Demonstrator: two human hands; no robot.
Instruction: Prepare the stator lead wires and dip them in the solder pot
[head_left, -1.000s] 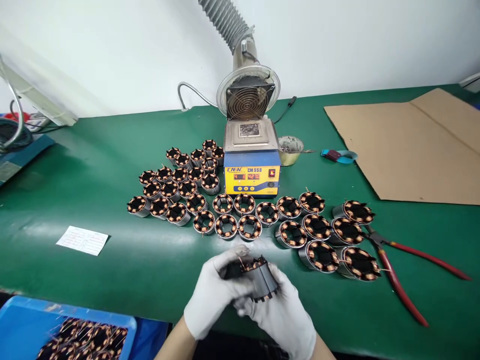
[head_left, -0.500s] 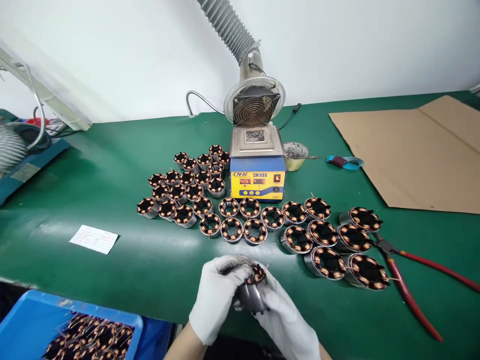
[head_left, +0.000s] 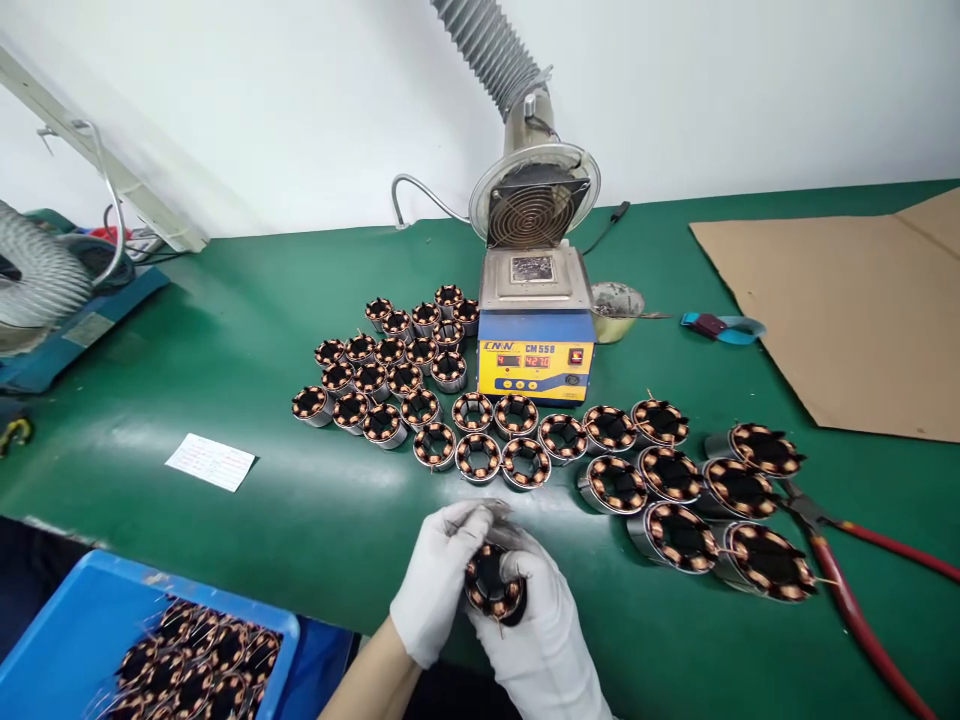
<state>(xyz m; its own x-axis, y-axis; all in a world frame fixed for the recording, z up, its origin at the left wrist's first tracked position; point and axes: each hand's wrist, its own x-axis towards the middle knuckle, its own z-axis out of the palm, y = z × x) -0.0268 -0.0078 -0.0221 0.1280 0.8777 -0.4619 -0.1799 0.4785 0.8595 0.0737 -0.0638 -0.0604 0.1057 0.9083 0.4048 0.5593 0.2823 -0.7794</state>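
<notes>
A motor stator [head_left: 493, 597] with copper windings and a black core is held between my gloved hands, just above the table's front edge. Its open end faces up toward me, and a short wire sticks out at the near rim. My right hand [head_left: 544, 625] wraps around its right side, thumb on the rim. On the stator's left side, my left hand [head_left: 435, 580] is closed, its fingertips pinched at the far rim beside the right fingers. Whether a wire is between those fingertips is hidden. Beyond the hands stand several similar stators [head_left: 478, 457] in rows.
Behind the stators is a blue and yellow CM 558 solder pot [head_left: 536, 365] under a fume hose [head_left: 491, 50]. Red-handled pliers [head_left: 832, 545] lie right, near cardboard [head_left: 840, 310]. A paper slip [head_left: 211, 461] lies left. A blue bin [head_left: 67, 610] of stators is at lower left.
The stator has turned from lying sideways to showing its open end upward. My left fingers have shifted to its far rim. The whole view has moved, so the table's things appear further right.
</notes>
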